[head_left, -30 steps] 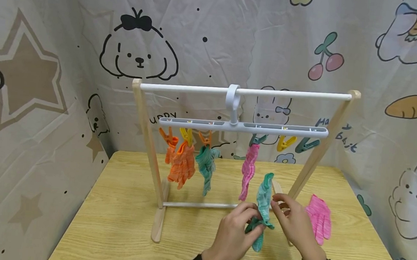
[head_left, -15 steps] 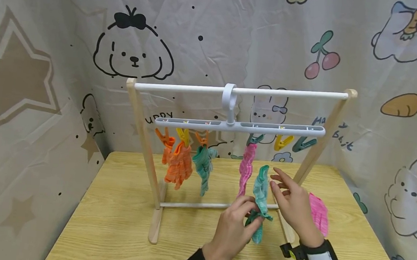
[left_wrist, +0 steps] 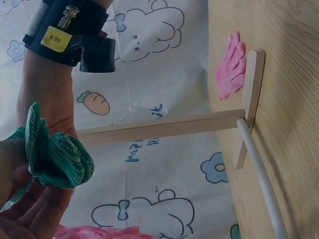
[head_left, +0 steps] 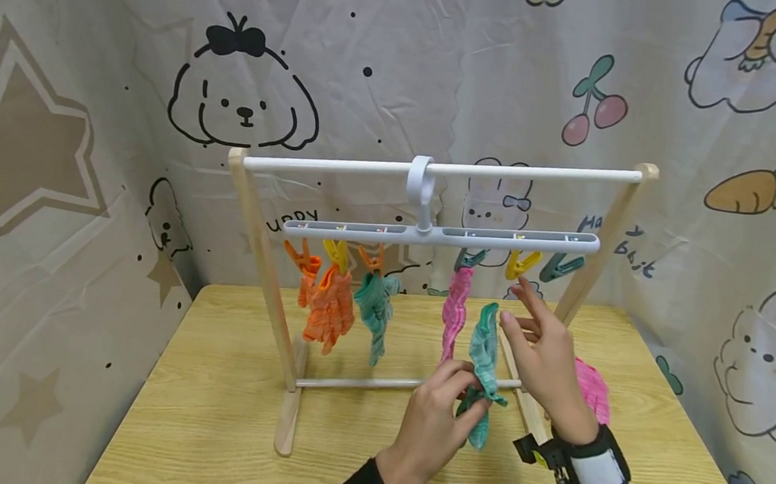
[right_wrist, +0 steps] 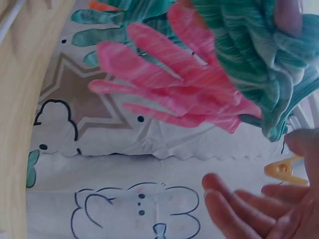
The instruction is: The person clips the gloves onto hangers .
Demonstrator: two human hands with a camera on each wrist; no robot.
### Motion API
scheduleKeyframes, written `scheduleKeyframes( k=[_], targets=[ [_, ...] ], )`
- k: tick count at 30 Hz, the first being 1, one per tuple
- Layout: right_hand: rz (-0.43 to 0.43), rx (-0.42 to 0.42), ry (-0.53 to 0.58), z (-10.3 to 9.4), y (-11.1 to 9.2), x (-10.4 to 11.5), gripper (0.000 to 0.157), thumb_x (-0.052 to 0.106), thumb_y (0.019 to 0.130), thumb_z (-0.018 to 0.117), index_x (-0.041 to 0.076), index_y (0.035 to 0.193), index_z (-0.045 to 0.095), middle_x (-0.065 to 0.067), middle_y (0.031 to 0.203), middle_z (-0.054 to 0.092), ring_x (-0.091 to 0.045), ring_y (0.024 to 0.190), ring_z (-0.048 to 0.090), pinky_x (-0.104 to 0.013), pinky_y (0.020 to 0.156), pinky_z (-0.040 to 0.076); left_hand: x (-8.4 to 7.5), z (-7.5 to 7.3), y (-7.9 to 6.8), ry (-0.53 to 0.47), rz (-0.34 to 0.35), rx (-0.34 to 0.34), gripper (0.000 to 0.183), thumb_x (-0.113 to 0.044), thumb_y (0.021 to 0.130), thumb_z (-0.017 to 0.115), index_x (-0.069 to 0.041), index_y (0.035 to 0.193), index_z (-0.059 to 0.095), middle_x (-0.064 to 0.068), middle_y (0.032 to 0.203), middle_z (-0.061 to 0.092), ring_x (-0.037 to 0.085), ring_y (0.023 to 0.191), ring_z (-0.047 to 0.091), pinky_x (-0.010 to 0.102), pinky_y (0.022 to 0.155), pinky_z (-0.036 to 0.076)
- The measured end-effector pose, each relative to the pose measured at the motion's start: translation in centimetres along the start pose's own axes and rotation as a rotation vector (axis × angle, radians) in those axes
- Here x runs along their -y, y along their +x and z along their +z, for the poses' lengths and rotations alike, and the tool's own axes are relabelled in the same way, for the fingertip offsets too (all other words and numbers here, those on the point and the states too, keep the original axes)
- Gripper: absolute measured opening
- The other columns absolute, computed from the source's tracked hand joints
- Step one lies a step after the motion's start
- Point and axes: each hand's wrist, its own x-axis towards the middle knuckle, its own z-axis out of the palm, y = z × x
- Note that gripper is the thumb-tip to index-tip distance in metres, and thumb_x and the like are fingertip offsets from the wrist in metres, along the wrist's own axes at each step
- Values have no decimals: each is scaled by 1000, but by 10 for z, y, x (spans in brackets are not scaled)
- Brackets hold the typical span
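Observation:
My left hand pinches a teal-green knit glove near its lower part, its cuff pointing up. In the right wrist view the green glove hangs over a pink glove behind it. My right hand is raised beside the cuff and holds nothing. Its index fingertip reaches just under a yellow clothespin on the white hanger. That yellow clothespin also shows near the right fingers in the right wrist view. To its left, a teal clothespin bears the hanging pink glove.
Orange gloves and another green glove hang from clothespins on the left. A bare teal clothespin is at the right end. The wooden rack stands on the table. A pink glove lies at right.
My right hand has left the green glove's side and risen toward the yellow clothespin. My left hand keeps its grip on the glove, which has shifted slightly upward.

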Motion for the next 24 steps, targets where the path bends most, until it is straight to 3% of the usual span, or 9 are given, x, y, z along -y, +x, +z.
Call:
scheduleKeyframes(
  k=[5,10,18,24],
  targets=[
    [43,-23,-15,0,6,8,60,26,93,56,9,147,34,-15,137,51,-27,90,67,-38,70,54,0,-1,0,68,33,4,10,-18,82,70,-13,89,66,-4,102,60,0,82,57,10,69,46],
    [29,-67,-12,3,14,15,62,27,93,56,6,146,34,-18,136,51,-28,87,67,-37,70,54,1,-1,0,99,39,13,11,-18,81,71,-13,89,66,-4,102,59,1,85,58,10,71,46],
    [-128,-239,-53,3,30,38,44,12,87,62,-6,126,55,-25,110,64,-29,66,68,-8,61,46,2,0,0,108,44,6,11,-17,80,71,-12,88,66,-4,101,60,3,86,59,11,72,47],
    [-152,-332,-73,2,43,43,33,11,84,67,-11,108,64,-25,88,69,-31,64,67,-4,61,43,4,2,0,114,50,-6,11,-16,79,71,-12,87,66,-3,101,60,3,85,60,12,73,47]
  ],
)
